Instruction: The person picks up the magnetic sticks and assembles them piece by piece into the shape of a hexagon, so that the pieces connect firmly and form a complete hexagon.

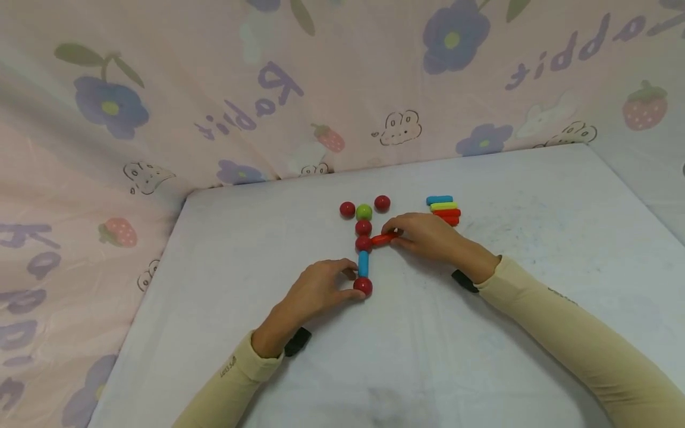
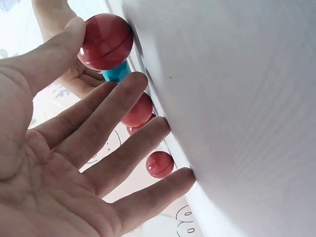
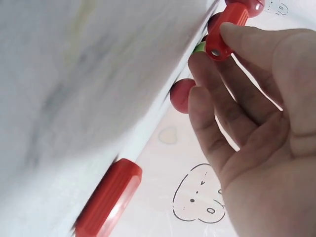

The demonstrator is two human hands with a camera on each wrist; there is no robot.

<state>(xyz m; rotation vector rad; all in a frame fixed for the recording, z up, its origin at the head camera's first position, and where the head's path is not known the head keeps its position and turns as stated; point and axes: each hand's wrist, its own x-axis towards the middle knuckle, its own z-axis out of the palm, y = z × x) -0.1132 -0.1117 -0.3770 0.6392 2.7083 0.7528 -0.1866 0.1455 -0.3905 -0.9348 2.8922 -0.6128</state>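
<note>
A blue rod [image 1: 363,264] joins a red ball [image 1: 363,288] at its near end to another red ball [image 1: 363,244] at its far end. My left hand [image 1: 320,290] lies beside this piece, its thumb touching the near ball [image 2: 106,42]. In the left wrist view the other fingers are spread and fairly straight, next to the blue rod [image 2: 116,73]. My right hand [image 1: 427,236] pinches a red rod [image 1: 383,239] between thumb and fingers. That rod's left end meets the ball at the far end of the blue rod; whether it is seated there I cannot tell.
Beyond the joined piece lie a red ball [image 1: 363,227], a green ball [image 1: 364,212] and two outer red balls [image 1: 347,209]. Right of them is a group of loose rods: blue [image 1: 440,200], yellow-green [image 1: 443,206] and red [image 1: 446,213]. A patterned curtain [image 1: 342,89] borders the white table [image 1: 257,214].
</note>
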